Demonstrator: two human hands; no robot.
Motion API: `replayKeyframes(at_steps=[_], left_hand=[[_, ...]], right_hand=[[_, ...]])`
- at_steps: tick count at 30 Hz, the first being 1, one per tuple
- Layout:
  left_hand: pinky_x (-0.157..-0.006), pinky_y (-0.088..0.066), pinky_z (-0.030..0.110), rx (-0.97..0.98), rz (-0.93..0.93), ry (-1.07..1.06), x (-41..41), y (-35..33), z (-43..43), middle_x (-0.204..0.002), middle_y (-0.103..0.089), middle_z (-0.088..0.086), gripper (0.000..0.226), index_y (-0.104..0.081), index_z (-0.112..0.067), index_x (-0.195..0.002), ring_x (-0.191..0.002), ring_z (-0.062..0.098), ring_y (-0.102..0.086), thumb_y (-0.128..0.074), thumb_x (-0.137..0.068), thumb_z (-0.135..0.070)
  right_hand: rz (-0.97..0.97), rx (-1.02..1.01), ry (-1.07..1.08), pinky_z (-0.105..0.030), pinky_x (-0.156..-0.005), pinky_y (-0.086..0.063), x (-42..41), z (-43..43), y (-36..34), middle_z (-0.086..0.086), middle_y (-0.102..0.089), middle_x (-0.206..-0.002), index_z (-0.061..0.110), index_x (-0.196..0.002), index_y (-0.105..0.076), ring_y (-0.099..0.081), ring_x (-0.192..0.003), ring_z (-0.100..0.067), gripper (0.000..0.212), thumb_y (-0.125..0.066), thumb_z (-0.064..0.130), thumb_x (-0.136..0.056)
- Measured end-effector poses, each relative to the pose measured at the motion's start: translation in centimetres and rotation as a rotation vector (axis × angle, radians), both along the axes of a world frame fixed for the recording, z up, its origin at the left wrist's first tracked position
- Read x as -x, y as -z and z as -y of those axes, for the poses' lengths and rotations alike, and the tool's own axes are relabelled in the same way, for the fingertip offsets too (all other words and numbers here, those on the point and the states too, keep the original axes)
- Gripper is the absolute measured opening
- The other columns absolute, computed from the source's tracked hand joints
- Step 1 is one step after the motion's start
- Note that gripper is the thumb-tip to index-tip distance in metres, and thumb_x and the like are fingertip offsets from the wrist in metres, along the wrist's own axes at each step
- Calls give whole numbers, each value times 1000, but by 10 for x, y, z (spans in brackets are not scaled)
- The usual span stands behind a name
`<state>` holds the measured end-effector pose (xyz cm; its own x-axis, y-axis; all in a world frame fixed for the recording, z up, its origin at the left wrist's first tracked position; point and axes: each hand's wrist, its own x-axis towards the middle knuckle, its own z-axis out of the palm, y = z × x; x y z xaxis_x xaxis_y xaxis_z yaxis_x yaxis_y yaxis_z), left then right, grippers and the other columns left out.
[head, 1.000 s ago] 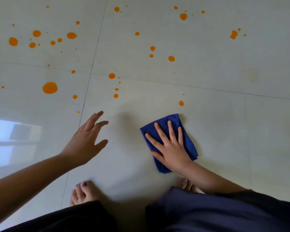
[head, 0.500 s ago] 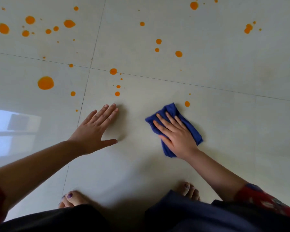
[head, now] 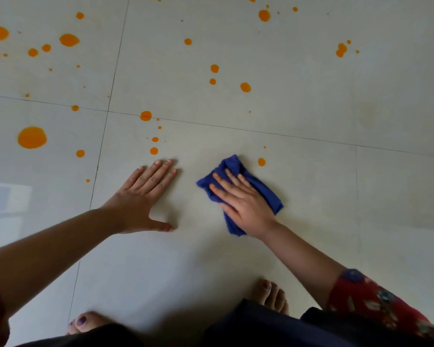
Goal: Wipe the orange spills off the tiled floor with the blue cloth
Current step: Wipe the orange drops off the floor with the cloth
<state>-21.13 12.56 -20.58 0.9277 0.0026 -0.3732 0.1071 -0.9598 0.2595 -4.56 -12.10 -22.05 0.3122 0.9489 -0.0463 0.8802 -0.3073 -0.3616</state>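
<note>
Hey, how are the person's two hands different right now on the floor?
The left hand lies on the bare floor; the right hand presses on the blue cloth. The left hand's fingers lie close together with the thumb stretched wide; the right hand's fingers are slightly spread. Both are flat, fingers straight, pointing towards the orange spills.

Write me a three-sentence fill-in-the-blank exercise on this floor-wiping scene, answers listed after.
The right hand presses flat on a cloth whose colour is ____.
The left hand rests open on the tiled floor and holds ____.
The largest orange spill lies to the ____ of both hands.
Answers: blue; nothing; left.
</note>
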Motion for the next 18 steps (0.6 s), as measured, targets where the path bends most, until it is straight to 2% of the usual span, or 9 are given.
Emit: replayKeyframes(at_steps=[3, 4, 5, 8, 11, 13, 15, 17, 18], left_hand=[[-119, 5, 39, -7, 3, -10, 2, -2, 1, -162, 15, -2, 124, 12, -22, -154, -149, 16, 15, -38, -64, -93], [-119, 5, 39, -12, 0, -11, 1, -2, 1, -162, 15, -2, 124, 11, -22, -154, -149, 16, 14, -38, -64, -93], [-119, 4, 39, -16, -2, -14, 1, -2, 1, -162, 14, -2, 124, 10, -22, -154, -149, 17, 14, -39, -64, -93], [-119, 3, 40, -22, -6, -23, 1, -2, 2, -163, 11, -1, 124, 7, -20, -155, -150, 19, 12, -38, -64, -93], [-119, 4, 39, -21, -9, -16, 0, -2, 2, -163, 10, 0, 124, 6, -20, -155, -150, 20, 12, -40, -65, -92], [-119, 4, 39, -22, -13, -19, -1, -3, 1, -163, 9, 1, 124, 5, -19, -155, -150, 21, 11, -39, -65, -93], [-119, 4, 39, -32, -15, -17, 0, -4, 2, -163, 9, 1, 124, 5, -19, -155, -150, 21, 11, -38, -66, -93], [-119, 3, 39, -31, -15, -14, 0, -4, 3, -163, 6, 2, 124, 3, -18, -155, -150, 22, 8, -39, -65, -93], [-119, 2, 39, -28, -19, -15, 1, -4, 4, -164, 5, 2, 124, 2, -18, -155, -150, 22, 8, -38, -65, -93]], right_hand=[[17, 63, -220, -37, -119, -13, 21, 29, 0, 0, -29, -157, 20, -147, -38, -21, -147, -22, 47, -33, 32, -102], [19, 66, -229, -37, -120, -12, 19, 48, 1, 1, -27, -157, 21, -148, -36, -19, -147, -21, 47, -32, 33, -103], [21, 46, -169, -39, -119, -15, 10, 67, 2, 1, -28, -157, 22, -148, -35, -20, -147, -21, 47, -32, 34, -103], [34, -38, 267, -52, -114, -25, -38, 86, 5, -8, -38, -152, 13, -144, -42, -28, -144, -28, 46, -32, 34, -104], [98, -74, 502, -50, -113, -27, -78, 40, 6, -13, -44, -147, 8, -137, -51, -37, -138, -35, 44, -40, 29, -101], [84, -83, 435, -52, -112, -27, -74, 4, 5, -15, -45, -146, 8, -136, -52, -39, -136, -37, 44, -41, 28, -99], [88, -67, 185, -49, -115, -23, -50, 0, 4, -12, -41, -150, 11, -140, -49, -33, -140, -34, 46, -36, 33, -101], [103, 23, -23, -48, -117, -18, -26, 30, 0, 0, -33, -155, 22, -145, -42, -24, -145, -27, 47, -34, 37, -102], [134, 56, -6, -52, -117, -15, -19, 50, -1, 6, -31, -156, 29, -146, -39, -21, -147, -26, 47, -35, 39, -101]])
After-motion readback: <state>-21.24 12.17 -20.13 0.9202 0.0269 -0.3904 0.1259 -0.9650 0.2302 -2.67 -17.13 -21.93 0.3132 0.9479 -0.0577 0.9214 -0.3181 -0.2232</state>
